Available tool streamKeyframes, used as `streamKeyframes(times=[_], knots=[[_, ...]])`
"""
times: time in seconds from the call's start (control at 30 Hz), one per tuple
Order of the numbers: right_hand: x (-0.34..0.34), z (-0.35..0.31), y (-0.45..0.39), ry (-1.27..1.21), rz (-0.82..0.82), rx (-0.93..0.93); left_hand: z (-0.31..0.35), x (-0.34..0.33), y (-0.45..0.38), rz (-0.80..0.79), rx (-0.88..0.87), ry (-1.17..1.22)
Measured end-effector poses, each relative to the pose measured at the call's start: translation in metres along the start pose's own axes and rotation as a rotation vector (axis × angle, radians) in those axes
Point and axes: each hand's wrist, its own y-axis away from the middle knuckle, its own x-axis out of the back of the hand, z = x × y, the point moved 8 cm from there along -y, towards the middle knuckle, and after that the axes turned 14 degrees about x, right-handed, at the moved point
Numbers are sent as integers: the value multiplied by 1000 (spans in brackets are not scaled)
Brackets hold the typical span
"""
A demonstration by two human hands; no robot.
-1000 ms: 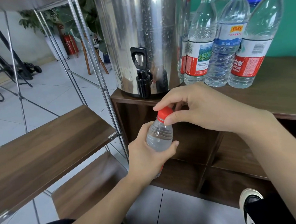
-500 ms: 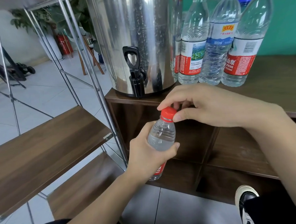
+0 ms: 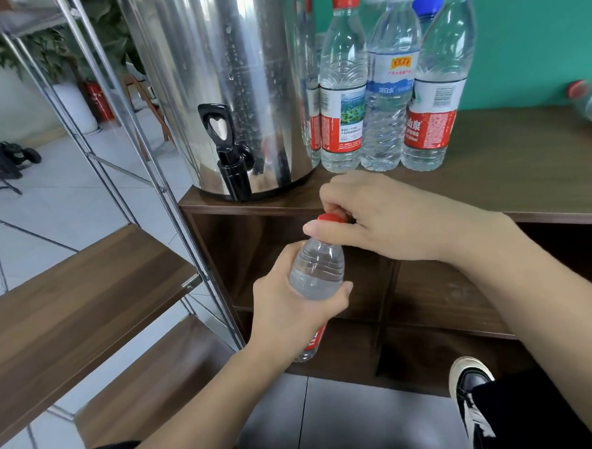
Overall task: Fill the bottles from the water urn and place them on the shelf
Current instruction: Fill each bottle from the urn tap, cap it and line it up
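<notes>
Gripping small water bottle round its body with my left hand, fingers wrapped, thumb across front. My right hand curls over red cap, thumb and fingers pinching it. Bottle tilted slightly, held in air in front of wooden cabinet, below steel water urn and its black tap. Row of capped bottles upright on cabinet top beside urn. Wooden shelf on metal rack to my left.

Your one head camera looks forward and down, close over your hands, facing the urn on the cabinet.
</notes>
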Motion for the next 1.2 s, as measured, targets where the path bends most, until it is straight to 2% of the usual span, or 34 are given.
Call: streamKeyframes(times=[0.2,0.33,0.53,0.8,0.93,1.2], knots=[[17,19,26,-104,166,6,13,-13,1,20,34,22],[28,52,57,-102,259,-94,28,-18,-3,38,40,46],[24,108,113,76,244,-288,87,-26,-6,64,-17,125],[41,138,174,179,229,-446,205,-74,-33,-45,-168,293],[52,160,205,221,248,-540,222,-122,-59,-90,-136,310],[69,199,248,240,262,-644,236,-197,-95,-50,-95,359]])
